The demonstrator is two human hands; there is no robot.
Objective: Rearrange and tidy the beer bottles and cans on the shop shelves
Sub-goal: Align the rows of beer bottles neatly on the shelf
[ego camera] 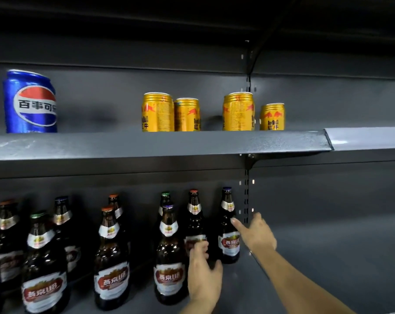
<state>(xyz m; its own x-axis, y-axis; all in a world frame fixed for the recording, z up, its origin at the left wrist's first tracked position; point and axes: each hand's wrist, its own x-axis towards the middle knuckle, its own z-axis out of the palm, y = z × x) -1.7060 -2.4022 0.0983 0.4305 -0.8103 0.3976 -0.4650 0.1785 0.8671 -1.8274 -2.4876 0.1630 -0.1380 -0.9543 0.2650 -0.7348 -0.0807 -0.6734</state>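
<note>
Dark metal shelves [146, 143] fill the head view: cans [158, 112] stand above, beer bottles [111, 257] below, all upright with necks up. Left hand [203, 275] grips the red-capped bottle [194, 214]; right hand [256, 234], fingers straight, touches the rightmost bottle [228, 223]. Tidying looks unfinished: bottle rows are staggered, cans unevenly spaced.
</note>
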